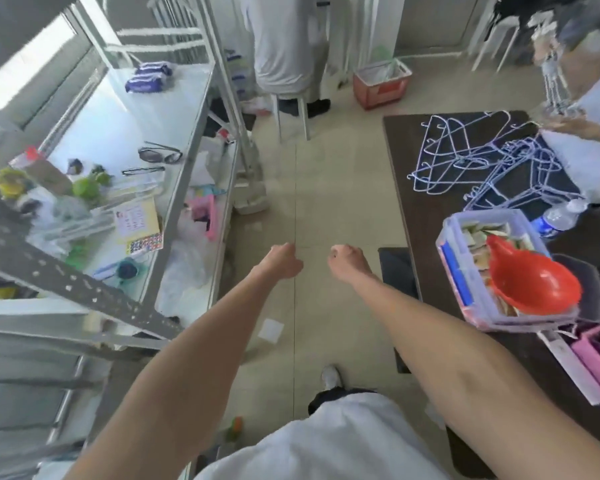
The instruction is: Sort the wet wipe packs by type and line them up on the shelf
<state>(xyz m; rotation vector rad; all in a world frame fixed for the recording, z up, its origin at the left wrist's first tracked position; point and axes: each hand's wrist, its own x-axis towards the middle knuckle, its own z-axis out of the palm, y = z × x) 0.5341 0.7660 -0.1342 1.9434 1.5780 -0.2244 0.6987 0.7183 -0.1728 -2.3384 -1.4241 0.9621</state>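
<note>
Blue wet wipe packs (148, 77) lie stacked at the far end of the white shelf (125, 123) on the left. My left hand (282, 260) and my right hand (347, 262) are both stretched out over the floor in the aisle, side by side, fingers curled into loose fists with nothing in them. Both hands are well short of the packs, to their right and nearer me.
The shelf also carries sunglasses (160, 155), spectacles, green toys and papers. A dark table (426, 209) on the right holds wire hangers (478, 157), a plastic box with a red scoop (530, 278) and a water bottle. A person on a stool (288, 57) sits ahead, with an orange bin beside.
</note>
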